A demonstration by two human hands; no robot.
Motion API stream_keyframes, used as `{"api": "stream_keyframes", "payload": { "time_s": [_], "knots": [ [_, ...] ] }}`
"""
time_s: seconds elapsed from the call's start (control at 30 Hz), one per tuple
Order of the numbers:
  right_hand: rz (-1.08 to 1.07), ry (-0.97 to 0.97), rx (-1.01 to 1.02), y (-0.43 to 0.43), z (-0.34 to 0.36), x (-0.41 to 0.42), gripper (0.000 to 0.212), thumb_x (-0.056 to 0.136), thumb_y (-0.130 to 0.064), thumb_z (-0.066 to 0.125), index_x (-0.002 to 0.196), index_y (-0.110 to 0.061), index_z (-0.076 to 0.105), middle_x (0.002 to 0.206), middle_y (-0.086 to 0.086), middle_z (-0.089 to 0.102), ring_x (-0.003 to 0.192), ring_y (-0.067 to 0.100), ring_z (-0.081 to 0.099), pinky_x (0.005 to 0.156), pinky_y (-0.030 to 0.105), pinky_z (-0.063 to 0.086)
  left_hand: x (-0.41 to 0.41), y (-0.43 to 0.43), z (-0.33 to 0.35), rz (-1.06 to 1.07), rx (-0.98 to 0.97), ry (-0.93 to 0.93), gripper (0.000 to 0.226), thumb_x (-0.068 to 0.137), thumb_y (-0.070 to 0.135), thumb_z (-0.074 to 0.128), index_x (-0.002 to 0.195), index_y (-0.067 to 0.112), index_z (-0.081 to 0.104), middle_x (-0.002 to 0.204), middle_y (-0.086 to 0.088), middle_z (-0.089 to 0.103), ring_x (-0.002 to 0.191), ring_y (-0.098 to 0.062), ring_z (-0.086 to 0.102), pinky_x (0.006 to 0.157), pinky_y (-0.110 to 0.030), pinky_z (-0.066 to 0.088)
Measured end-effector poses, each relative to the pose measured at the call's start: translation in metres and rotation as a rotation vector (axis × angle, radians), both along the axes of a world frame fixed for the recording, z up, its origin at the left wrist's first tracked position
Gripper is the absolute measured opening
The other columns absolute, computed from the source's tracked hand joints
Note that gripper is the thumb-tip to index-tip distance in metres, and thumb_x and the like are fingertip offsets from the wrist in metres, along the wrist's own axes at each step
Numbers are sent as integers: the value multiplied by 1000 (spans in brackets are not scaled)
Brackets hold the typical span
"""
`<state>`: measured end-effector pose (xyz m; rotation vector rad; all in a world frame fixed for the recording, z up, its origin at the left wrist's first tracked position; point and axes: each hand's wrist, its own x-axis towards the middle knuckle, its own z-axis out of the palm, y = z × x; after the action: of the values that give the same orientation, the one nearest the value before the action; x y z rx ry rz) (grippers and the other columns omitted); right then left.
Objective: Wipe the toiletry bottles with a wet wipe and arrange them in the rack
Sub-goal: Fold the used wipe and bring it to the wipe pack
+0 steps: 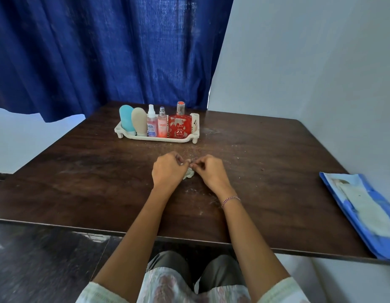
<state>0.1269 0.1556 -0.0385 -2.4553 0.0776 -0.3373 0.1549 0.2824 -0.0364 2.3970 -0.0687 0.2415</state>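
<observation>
A white plastic rack (132, 136) stands at the far middle of the dark wooden table (80, 182). In it stand a blue tube (126, 119), a beige tube (139, 121), a clear pink spray bottle (152, 123), a small pink spray bottle (162, 124) and a square red perfume bottle (180, 125). In front of the rack, my left hand (167, 171) and my right hand (211, 171) meet at mid-table. Both pinch a crumpled, soiled wet wipe (188, 173) between their fingertips; most of the wipe is hidden by the hands.
A blue wet-wipe pack (364, 211) lies at the table's right edge. A blue curtain (102, 51) hangs behind the table and a pale wall (310, 73) stands to the right. White specks dot the tabletop near my hands.
</observation>
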Motion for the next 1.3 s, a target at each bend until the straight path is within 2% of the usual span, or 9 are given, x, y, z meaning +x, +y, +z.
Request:
{"api": "stream_keyframes", "payload": {
  "time_s": [0.17,0.3,0.43,0.53,0.67,0.77,1.03,1.17,1.3],
  "knots": [
    [-19,-64,81,2,1,-17,15,87,-22,66,93,-10,71,92,0,56,78,7,50,70,17,37,-16,-2,6,-52,-99,30,16,84,27,69,99,21,65,99,-1,70,95,-16,64,76,-25,44],
    [-38,-182,211,0,6,-31,11,89,-17,62,91,-8,68,96,1,56,83,9,53,67,9,36,-28,-5,14,-63,-284,67,22,84,26,69,105,19,63,93,1,68,91,-15,64,84,-34,54],
    [-62,-213,348,-9,12,-45,10,92,-9,56,88,-15,63,90,-2,64,80,6,58,64,4,42,-38,-14,24,-135,-688,336,29,86,19,69,112,9,62,102,-9,69,73,-11,66,60,-25,58],
    [-71,-227,414,-22,16,-58,10,92,-10,56,87,-17,63,86,-4,66,79,6,60,68,9,46,-49,-23,30,-215,-838,378,16,86,10,67,103,8,64,102,-14,70,71,-14,67,52,-21,56],
    [-143,-237,631,-50,18,-77,12,92,-25,59,91,-15,67,90,0,70,87,13,67,78,28,54,-67,-49,32,-273,-915,327,17,84,5,69,100,9,65,90,-11,70,67,-13,68,50,-21,55],
    [-170,-193,829,-75,24,-97,20,88,-23,65,99,-7,68,93,8,71,85,16,69,69,24,56,-82,-75,31,-293,-945,304,14,84,4,69,96,10,66,82,-8,69,68,-14,69,50,-22,56],
    [-232,-189,529,-145,40,-147,21,83,-9,68,103,-11,72,94,0,72,83,5,66,68,11,50,-123,-154,26,-404,-1004,320,12,85,-2,66,86,10,64,79,-8,67,71,-17,69,53,-21,56],
    [-364,-211,308,-178,40,-166,19,84,-10,68,103,-11,72,97,1,70,87,9,64,79,19,53,-137,-197,20,-436,-951,365,14,84,-3,66,84,10,65,83,-12,68,73,-17,69,57,-24,58],
    [-448,-194,165,-203,33,-180,23,85,-10,68,108,-12,70,96,-3,66,83,8,59,65,1,42,-145,-226,11,-464,-819,366,13,84,-2,67,86,11,66,93,-23,67,75,-20,69,60,-26,59]
  ]
}}
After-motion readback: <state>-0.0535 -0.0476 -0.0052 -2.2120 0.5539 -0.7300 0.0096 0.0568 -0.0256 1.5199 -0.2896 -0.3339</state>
